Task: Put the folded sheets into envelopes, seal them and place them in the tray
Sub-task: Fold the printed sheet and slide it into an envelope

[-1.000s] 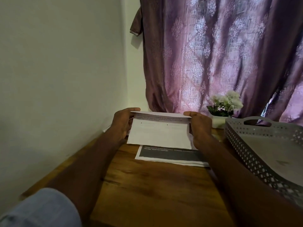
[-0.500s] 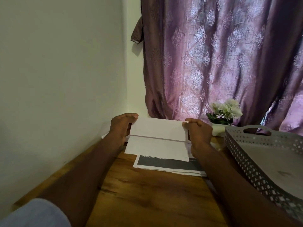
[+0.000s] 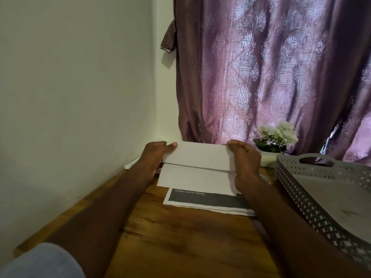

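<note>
A white envelope (image 3: 197, 167) is held at both short ends above a wooden table (image 3: 180, 237), its flap folded down so that the flap's edge runs as a thin dark line across the middle. The left end is pinched by the left hand (image 3: 154, 157), thumb on the front near the top corner, fingers behind. The right end is gripped by the right hand (image 3: 246, 159), thumb along the top edge. Both hands are closed on the envelope. Directly below the grip, a stack of folded sheets (image 3: 208, 201) with a dark printed band lies flat on the table, partly covered by the envelope's lower edge. To the right of the grip, a grey perforated tray (image 3: 301, 177) is seen, well apart from the envelope. Behind the right hand, a small pot of white flowers (image 3: 276, 137) stands before a purple curtain (image 3: 271, 67)
</note>
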